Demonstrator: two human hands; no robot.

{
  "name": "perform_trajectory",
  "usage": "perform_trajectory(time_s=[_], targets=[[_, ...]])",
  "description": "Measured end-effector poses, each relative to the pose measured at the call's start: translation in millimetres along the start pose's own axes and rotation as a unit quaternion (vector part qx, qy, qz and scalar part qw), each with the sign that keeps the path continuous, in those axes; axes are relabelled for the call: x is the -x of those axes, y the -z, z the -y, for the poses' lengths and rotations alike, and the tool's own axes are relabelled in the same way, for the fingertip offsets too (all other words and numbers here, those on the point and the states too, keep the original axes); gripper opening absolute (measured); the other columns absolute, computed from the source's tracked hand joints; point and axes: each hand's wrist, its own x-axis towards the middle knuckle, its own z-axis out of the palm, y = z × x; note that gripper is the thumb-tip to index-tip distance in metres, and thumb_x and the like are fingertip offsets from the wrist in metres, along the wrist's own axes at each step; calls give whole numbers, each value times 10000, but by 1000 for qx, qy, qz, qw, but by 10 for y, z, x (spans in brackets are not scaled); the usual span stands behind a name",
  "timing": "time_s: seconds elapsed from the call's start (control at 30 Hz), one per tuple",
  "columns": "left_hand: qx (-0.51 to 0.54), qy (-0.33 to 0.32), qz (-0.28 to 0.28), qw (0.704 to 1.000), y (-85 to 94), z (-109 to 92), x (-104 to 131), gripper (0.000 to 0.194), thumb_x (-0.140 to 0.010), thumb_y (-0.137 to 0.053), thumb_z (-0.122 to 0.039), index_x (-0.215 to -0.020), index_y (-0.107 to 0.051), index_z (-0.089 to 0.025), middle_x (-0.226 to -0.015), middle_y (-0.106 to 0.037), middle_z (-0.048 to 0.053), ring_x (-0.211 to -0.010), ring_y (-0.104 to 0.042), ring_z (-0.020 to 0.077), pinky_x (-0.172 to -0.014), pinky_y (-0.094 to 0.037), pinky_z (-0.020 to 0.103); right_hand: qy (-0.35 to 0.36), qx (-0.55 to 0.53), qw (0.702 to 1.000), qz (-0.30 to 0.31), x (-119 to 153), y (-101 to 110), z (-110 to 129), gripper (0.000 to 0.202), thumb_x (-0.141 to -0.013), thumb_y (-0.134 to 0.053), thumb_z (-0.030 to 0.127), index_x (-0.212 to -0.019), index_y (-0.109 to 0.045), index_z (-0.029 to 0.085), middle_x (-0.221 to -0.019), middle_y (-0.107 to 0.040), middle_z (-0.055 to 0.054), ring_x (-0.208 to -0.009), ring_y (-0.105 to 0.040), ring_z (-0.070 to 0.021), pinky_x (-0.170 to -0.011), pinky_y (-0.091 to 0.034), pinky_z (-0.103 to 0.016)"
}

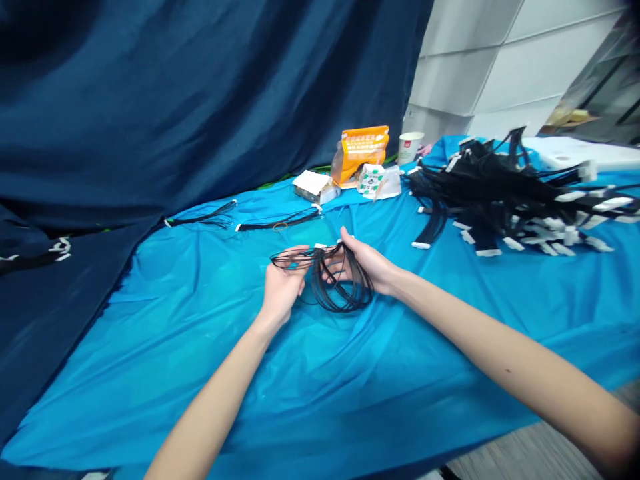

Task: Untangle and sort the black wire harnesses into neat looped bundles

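Note:
Above the blue cloth (200, 360), both hands hold a looped bundle of thin black cables (345, 303) with small white connectors near its top. My left hand (284, 283) grips the left part, where the strands run across its fingers. Around the right side of the loop, my right hand (363, 263) is closed with its thumb pointing up. Some of its fingers are hidden behind the strands. Beyond the hands, two flat black cables with white ends lie on the cloth, the nearer cable (280, 222) with a tan rubber band (281, 227) beside it.
A large heap of black cables (490, 187) with white connectors lies at the right. At the back stand an orange bag (361, 155), a small box (317, 188), a white-green packet (379, 181) and a paper cup (410, 148). A dark blue curtain (200, 87) hangs behind the table.

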Motion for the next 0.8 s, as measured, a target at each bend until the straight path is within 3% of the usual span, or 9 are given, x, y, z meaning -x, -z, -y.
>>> perform_trajectory(time_s=[0.3, 0.47, 0.63, 0.8], targets=[[-7, -8, 14, 1000, 6, -4, 3, 223, -671, -624, -232, -852, -630, -103, -504, -528, -35, -314, -290, 24, -319, -188, 179, -3, -1, 1000, 1, 4, -1, 9, 530, -937, -219, 488, -787, -572, 121, -649, -630, -67, -576, -619, -149, -585, -520, -260], [-9, -14, 27, 1000, 21, -1, 4, 285, -677, -653, -310, -879, -629, -112, -676, -617, 12, -330, -347, 19, -328, -234, 186, 2, 4, 1000, -8, 10, -13, 13, 543, -934, -219, 498, -770, -574, 121, -670, -645, -82, -574, -619, -146, -568, -513, -249], [-24, 1, 36, 999, 41, 8, 10, 329, -725, -610, -376, -949, -620, -135, -646, -604, 0, -323, -382, 31, -326, -237, 174, 10, 14, 1000, -5, 3, -3, 0, 541, -925, -249, 511, -775, -586, 116, -694, -654, -86, -580, -622, -149, -576, -516, -249], [-37, -28, 33, 998, 45, -1, 24, 331, -733, -612, -372, -966, -618, -137, -673, -611, 2, -322, -395, 27, -336, -273, 171, 17, 4, 1000, 6, 6, -3, 2, 538, -930, -240, 498, -764, -583, 119, -679, -648, -81, -566, -616, -148, -568, -516, -254]])
